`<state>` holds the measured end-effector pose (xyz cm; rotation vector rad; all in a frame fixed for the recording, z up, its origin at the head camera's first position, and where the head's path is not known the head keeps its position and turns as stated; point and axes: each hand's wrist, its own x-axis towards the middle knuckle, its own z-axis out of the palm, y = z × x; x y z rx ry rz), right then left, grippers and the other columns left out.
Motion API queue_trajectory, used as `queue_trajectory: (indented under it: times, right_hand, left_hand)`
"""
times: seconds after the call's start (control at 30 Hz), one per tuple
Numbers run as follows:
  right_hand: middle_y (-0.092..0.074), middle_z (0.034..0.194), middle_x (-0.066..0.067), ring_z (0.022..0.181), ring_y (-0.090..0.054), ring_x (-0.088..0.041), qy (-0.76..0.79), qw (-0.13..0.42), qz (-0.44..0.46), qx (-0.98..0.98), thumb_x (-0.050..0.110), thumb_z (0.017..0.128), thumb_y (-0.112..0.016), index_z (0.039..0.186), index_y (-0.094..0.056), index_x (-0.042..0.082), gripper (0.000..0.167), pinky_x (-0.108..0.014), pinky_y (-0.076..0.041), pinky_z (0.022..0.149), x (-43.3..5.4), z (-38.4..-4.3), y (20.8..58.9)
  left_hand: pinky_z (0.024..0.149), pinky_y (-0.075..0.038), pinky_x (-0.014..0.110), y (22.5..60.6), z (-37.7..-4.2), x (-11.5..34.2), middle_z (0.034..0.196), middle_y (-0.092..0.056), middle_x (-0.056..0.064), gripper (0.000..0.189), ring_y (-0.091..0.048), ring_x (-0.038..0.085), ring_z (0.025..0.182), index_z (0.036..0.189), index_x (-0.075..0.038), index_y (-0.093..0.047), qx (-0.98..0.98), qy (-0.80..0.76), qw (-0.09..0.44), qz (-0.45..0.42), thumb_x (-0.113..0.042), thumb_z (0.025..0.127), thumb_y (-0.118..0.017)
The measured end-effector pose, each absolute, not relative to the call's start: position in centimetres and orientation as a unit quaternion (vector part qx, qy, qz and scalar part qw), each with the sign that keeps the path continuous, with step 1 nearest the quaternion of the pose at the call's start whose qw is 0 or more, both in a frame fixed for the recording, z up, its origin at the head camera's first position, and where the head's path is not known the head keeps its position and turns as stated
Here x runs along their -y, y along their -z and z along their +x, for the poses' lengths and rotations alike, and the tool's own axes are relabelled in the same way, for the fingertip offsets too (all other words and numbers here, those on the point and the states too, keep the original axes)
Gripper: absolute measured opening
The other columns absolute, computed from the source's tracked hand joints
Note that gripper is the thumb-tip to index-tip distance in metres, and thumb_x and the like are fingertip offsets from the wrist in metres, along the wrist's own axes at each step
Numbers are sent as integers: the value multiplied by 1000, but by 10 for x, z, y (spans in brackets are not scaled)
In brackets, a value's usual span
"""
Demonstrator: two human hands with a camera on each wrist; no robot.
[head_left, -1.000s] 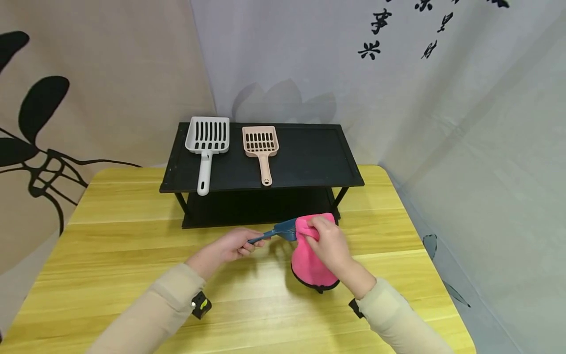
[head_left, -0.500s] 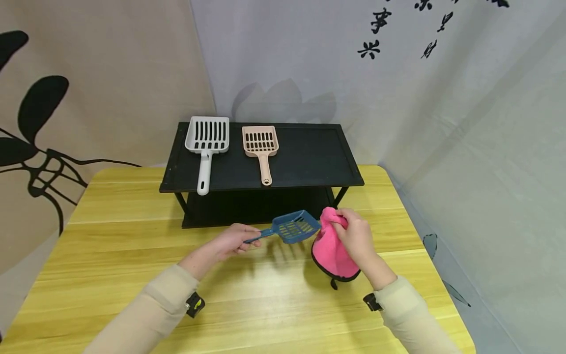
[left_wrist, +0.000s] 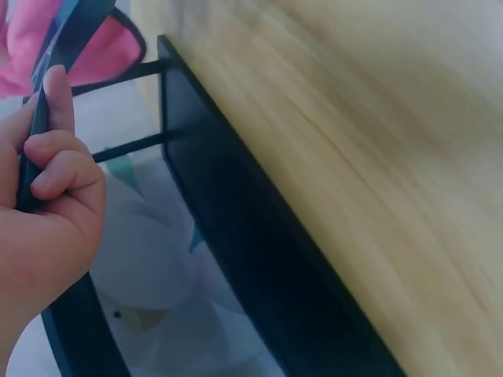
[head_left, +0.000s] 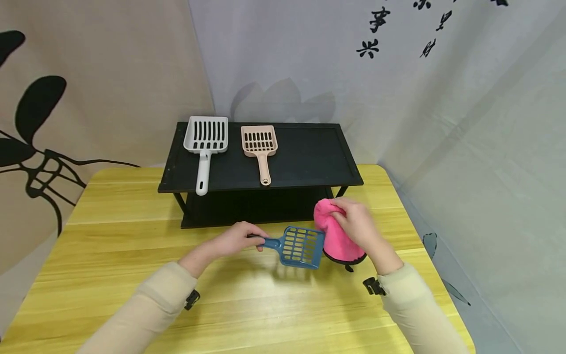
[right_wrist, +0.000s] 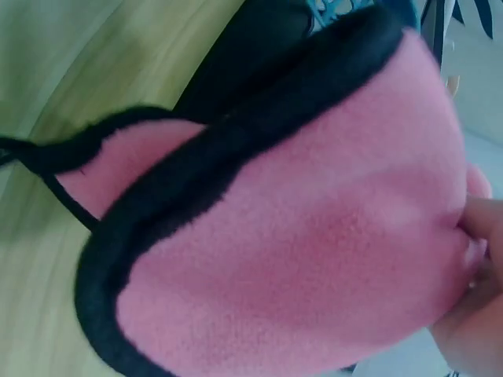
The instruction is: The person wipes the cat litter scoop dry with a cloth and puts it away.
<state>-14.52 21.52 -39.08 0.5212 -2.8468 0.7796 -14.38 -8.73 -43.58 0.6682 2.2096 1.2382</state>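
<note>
My left hand [head_left: 240, 238] grips the handle of a blue slotted litter scoop [head_left: 301, 247], held above the table with its slotted face turned toward the head camera. In the left wrist view the fingers [left_wrist: 69, 169] curl round the dark handle. My right hand [head_left: 355, 221] pinches a pink cloth [head_left: 338, 238] with a black edge, bunched at the top and hanging down. The cloth is beside the scoop's far end in the head view; whether they touch I cannot tell. A black loop dangles from its edge, and the right wrist view shows the pink cloth [right_wrist: 314, 228] close up.
A black two-tier rack [head_left: 309, 157] stands at the back of the wooden table [head_left: 132, 255]. On its top lie a white litter scoop [head_left: 206, 142] and a smaller beige litter scoop [head_left: 260, 147], side by side. Behind hangs a pale curtain [head_left: 283, 59] with black print.
The cloth has come off the scoop's head and moved right and slightly away with my right hand. My left hand has turned the scoop so its slotted face shows.
</note>
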Motion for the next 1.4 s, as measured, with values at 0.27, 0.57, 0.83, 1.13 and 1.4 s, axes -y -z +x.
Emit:
queue_trajectory:
  times: [0.27,0.57,0.83,1.13,1.4]
  right_hand:
    - [-66,105,1,93,-63,-15,-178,-37,303,935,10,89,-62,107,-68,16,20,-33,-53,82,-190,-143,394]
    - [-67,109,-3,101,-63,-20,-169,-76,334,924,7,89,-61,105,-69,11,19,-36,-52,87,-196,-143,401]
    - [-68,105,-10,94,-63,-24,-272,-100,280,915,0,88,-59,108,-67,4,22,-38,-52,85,-226,-152,402]
    - [-62,110,-17,82,-56,-16,-454,-179,192,851,5,93,-54,123,-58,1,31,-24,-50,73,-208,-157,395]
    - [-62,100,-8,81,-57,-14,-510,-233,204,802,4,94,-51,122,-57,0,29,-23,-49,73,-201,-156,390]
  left_hand:
    - [52,-33,17,429,-144,78,79,-69,5,21,-43,5,59,107,-5,-70,-841,-381,219,317,-12,94,-54]
    - [51,-33,17,433,-142,86,78,-68,5,21,-40,5,56,107,-6,-70,-840,-400,212,301,-12,94,-55]
    - [57,-39,18,426,-142,97,80,-69,1,22,-48,8,62,109,-8,-70,-823,-417,214,322,-14,93,-56]
    - [71,-47,18,413,-137,78,82,-70,-6,23,-58,-1,73,110,-14,-71,-807,-399,186,393,-17,91,-60]
    - [58,-37,16,414,-140,81,80,-70,-3,22,-49,3,63,109,-15,-71,-811,-427,185,354,-15,90,-61]
